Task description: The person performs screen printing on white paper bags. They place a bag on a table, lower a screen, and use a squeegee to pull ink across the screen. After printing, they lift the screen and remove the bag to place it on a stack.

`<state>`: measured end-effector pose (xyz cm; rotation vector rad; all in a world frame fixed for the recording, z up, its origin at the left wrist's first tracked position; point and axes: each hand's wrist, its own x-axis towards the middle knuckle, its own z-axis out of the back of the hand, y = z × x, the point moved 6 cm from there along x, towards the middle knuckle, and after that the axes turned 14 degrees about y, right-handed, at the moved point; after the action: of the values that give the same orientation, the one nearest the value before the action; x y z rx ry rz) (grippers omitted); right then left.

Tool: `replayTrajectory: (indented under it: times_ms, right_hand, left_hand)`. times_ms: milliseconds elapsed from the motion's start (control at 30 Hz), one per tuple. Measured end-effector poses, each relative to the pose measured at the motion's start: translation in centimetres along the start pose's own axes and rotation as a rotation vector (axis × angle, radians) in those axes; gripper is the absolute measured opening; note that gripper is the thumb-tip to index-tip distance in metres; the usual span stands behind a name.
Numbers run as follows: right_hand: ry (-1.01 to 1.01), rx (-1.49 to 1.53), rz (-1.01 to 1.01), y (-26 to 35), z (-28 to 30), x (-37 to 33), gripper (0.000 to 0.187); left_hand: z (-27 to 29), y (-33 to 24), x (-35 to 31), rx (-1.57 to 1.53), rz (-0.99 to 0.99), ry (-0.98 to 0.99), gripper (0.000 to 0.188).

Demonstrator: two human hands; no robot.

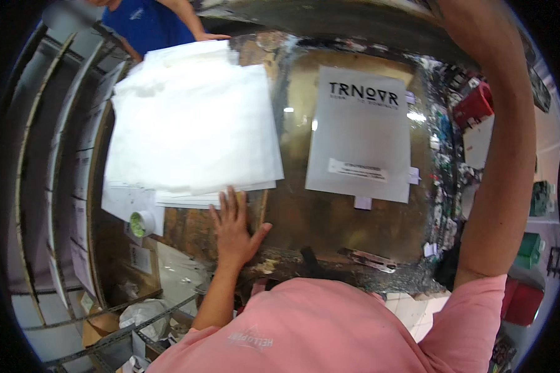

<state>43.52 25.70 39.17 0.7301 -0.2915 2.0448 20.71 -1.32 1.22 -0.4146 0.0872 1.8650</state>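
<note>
Printed sheet point(358, 143): flat, right of paper stack point(193, 124) | your left hand point(233, 235): spread, grasping nothing, fingertips at stack's near edge | your right hand: out of frame, can't tell grip; arm point(501, 155) raised right of stack | white tub point(145, 222): at stack's near-left corner

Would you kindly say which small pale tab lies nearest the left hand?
The tab at the printed sheet's bottom edge, nearest the left hand; the others sit farther right.

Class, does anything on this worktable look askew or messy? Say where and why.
Yes: the sheet stack at left looks askew, its edges jutting out unevenly by the left hand. The table has paint-like stains along its right edge.
</note>
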Motion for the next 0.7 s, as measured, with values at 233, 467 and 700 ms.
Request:
replayTrajectory:
  times_ms: [233,467,700]
  right_hand:
    - [0.583,-0.024,-0.190,-1.6,0.4,1.0,0.038]
    - [0.019,-0.083,0.161,-3.5,-1.7,-1.2,0.059]
    - [0.030,0.012,0.125,-3.3,-1.2,-1.4,0.058]
  left_hand:
    - [-0.2,-0.4,-0.8,-0.071,-0.010,-0.013,0.104]
    - [-0.6,-0.1,-0.6,-0.060,-0.039,-0.048,0.100]
    - [-0.8,0.2,-0.4,-0.044,-0.060,-0.084,0.095]
